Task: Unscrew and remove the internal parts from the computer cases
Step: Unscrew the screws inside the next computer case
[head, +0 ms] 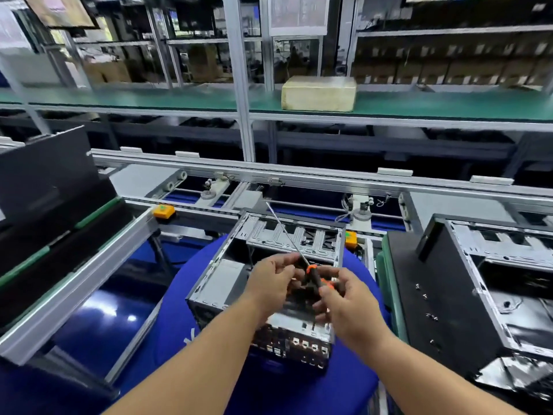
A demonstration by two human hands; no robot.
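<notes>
An open computer case (269, 283) lies on a round blue counter (185, 295) in the middle of the view, its port panel facing the person and its drive cage at the far end. Above it both hands meet on a screwdriver (311, 272) with a black-and-orange handle; the thin steel shaft slants up and away to the left, its tip over the far edge of the case. The left hand (270, 284) curls its fingers around the upper handle near the orange collar. The right hand (348, 305) grips the lower part of the handle. A second opened case (493, 283) sits to the right, with several loose screws (425, 296) on its black side panel. A yellowish foam block (318, 92) rests on the green shelf (149, 98) beyond the conveyor rails (239, 170).
</notes>
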